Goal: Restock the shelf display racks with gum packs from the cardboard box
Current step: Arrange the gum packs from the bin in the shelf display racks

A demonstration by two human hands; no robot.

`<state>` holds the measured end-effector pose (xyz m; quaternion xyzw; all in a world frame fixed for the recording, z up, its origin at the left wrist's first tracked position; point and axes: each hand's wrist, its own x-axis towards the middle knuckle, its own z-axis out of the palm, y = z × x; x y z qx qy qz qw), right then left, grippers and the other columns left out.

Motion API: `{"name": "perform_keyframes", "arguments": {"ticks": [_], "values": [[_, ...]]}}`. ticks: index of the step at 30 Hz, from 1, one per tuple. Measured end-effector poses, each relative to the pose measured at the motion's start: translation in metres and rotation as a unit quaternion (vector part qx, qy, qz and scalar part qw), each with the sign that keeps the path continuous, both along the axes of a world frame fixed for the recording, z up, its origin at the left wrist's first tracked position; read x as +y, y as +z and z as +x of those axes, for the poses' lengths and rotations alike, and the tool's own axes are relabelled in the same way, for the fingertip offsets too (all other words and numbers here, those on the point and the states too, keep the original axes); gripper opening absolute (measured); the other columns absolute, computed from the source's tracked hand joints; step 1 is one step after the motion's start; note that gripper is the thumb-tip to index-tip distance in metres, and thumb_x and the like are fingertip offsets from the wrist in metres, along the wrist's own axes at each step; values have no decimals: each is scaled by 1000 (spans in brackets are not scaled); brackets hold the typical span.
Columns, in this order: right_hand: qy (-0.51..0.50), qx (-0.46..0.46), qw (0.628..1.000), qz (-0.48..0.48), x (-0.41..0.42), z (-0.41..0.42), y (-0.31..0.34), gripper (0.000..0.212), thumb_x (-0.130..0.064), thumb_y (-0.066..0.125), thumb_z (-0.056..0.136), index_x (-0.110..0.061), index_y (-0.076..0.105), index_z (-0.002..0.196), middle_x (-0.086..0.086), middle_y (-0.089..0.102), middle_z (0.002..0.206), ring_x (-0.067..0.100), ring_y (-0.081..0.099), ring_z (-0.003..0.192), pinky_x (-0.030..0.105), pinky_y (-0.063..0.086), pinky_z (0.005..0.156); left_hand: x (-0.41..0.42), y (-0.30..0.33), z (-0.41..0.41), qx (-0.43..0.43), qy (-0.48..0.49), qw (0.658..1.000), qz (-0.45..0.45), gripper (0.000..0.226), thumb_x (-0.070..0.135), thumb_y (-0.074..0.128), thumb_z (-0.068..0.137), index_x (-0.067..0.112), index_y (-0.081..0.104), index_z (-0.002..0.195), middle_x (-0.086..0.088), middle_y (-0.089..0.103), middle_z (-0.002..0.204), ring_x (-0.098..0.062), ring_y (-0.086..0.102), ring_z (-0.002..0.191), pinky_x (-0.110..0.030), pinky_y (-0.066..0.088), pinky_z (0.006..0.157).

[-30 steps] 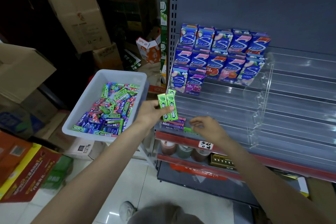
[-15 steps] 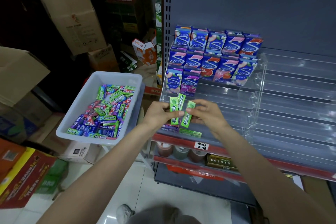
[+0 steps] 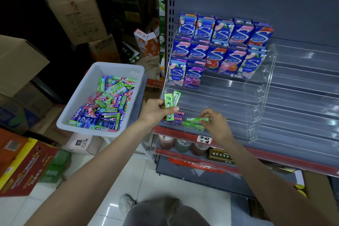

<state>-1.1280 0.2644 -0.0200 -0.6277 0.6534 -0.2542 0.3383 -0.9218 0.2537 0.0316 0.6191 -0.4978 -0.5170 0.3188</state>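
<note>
Green gum packs (image 3: 171, 104), pale grey bin (image 3: 86, 97)

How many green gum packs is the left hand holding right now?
2: both stand upright, side by side, in the left hand, one pack to the left, the other angled right. More may be hidden behind them.

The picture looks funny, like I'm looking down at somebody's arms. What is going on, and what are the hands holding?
The camera sits on a person's head, so you see their own two arms from above. They stand at a grey shop shelf with a clear plastic stepped rack. The left hand holds two green gum packs upright. The right hand pinches one more green gum pack in its fingers, lying flat low on the rack beside other green and purple packs. Blue gum boxes fill the top rows. A pale plastic tub of mixed gum packs waits on the left.
</note>
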Motion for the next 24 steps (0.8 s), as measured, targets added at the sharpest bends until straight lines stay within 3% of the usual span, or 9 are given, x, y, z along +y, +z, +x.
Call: {"name": "perform_keyframes", "arguments": {"ticks": [3,8,14,17,20,24], "values": [[53,73,996,25,-3,2,-1,26,2,55,90,-8,67,111,5,68,113,15,64,99,8,41,81,-1,-1,1,5,1,1000,2,11,20,76,77,16,67,81,4,64,75,-9,56,71,-25,49,69],[104,101,989,23,-7,12,1,25,-4,53,92,-7,67,113,7,66,117,16,63,104,6,36,84,-1,-3,4,11,9,1000,-1,12,19,76,76,20,65,76,-1,65,78,-13,58,76,-32,50,76],[140,137,980,33,-10,15,0,27,-7,53,93,-9,64,118,7,64,121,19,62,102,21,44,91,-2,-4,4,7,3,1000,0,13,21,77,76,20,64,79,-1,63,77,-16,57,79,-37,51,79],[141,149,978,28,-10,14,3,29,-9,53,94,-8,62,121,8,63,122,20,62,105,27,46,95,-2,-3,2,-6,-8,1000,-3,15,22,77,75,20,62,74,2,59,71,-13,54,72,-31,47,71],[83,53,995,-3,-11,16,17,27,-15,55,94,-9,64,118,6,66,116,14,61,103,22,44,95,-2,-1,0,-13,-39,999,-16,28,20,77,76,24,53,62,17,51,47,1,47,54,-14,40,58],[11,-196,980,17,-16,21,42,29,-19,59,91,-13,61,119,2,69,97,12,65,87,27,53,89,-4,2,-7,-17,-93,995,-12,24,21,79,74,24,59,63,14,60,54,3,55,57,-14,42,59]]}}
